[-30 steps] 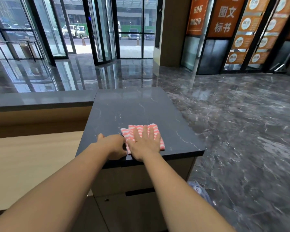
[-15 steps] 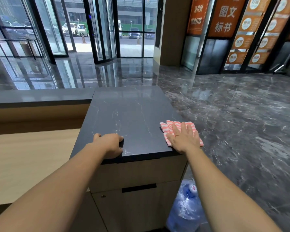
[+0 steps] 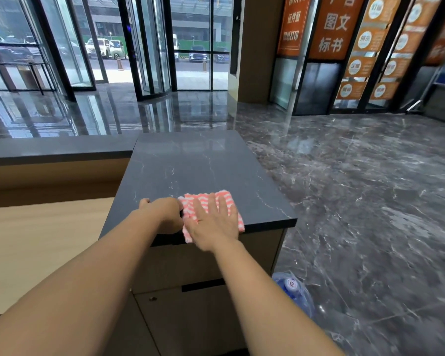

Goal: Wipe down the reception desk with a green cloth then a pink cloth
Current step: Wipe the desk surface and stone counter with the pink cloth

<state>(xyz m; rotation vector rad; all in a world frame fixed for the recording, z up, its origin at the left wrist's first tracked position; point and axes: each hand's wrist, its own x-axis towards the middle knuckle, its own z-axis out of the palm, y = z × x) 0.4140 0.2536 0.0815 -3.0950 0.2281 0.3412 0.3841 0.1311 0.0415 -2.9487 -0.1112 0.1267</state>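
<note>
A pink and white striped cloth lies flat near the front edge of the dark marble desk top. My right hand presses down on it, palm flat and fingers spread. My left hand rests just left of the cloth, its fingers curled over the desk's front edge. No green cloth is in view.
A lower wooden counter runs to the left, with a dark ledge behind it. A blue water bottle stands on the marble floor by the desk's right side. Glass doors are ahead.
My right hand slid the pink cloth from the desk's right front corner back leftwards, up against my left hand. My left hand stayed on the front edge.
</note>
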